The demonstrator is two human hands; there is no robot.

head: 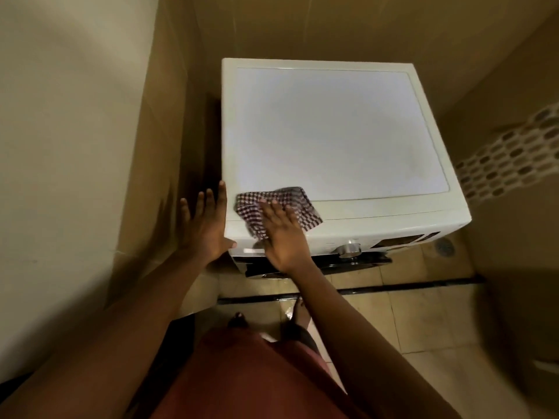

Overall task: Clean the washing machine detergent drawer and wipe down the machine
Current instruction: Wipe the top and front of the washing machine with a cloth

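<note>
The right hand [279, 234] presses flat, fingers spread, on the cloth [276, 211] at the washing machine [332, 131] top's near-left corner; the unwiped top stretches away rightward, while the left hand [205, 225], open, braces its side.

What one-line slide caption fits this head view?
Right hand presses checked cloth flat on washing machine top's front-left corner; left hand open against its left edge.

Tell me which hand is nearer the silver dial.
Right. The right hand presses the checkered cloth just left of the silver dial; the left hand rests at the machine's far left corner.
</note>
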